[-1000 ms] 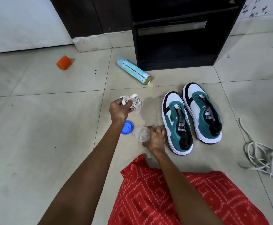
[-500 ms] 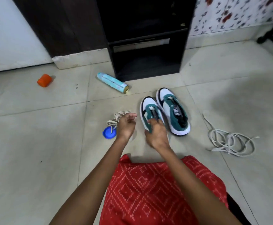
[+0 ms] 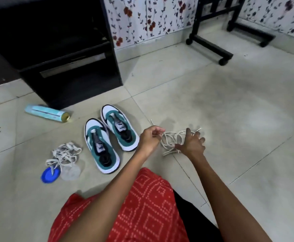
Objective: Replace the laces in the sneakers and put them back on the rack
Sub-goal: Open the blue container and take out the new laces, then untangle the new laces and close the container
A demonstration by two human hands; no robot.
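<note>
Two laceless teal-and-white sneakers, the left sneaker (image 3: 101, 145) and the right sneaker (image 3: 120, 130), stand side by side on the tiled floor, toes toward the black shoe rack (image 3: 64, 49). A tangle of clean white laces (image 3: 170, 139) lies on the floor to their right. My left hand (image 3: 150, 139) has curled fingers and pinches a strand of that tangle at its left edge. My right hand (image 3: 192, 144) hovers over the tangle's right side with fingers spread, fingertips among the strands. A bundle of worn, dirty laces (image 3: 64, 154) lies left of the sneakers.
A blue lid (image 3: 49, 174) and a clear plastic cup (image 3: 71, 172) lie by the worn laces. A light-blue spray can (image 3: 46, 113) lies on its side near the rack. A black wheeled stand (image 3: 210, 42) is at the back right. My red garment (image 3: 134, 206) fills the foreground.
My left hand let go of the worn laces, which now lie by the blue lid. Both hands moved right, past the sneakers, to the white lace tangle. The view swung right.
</note>
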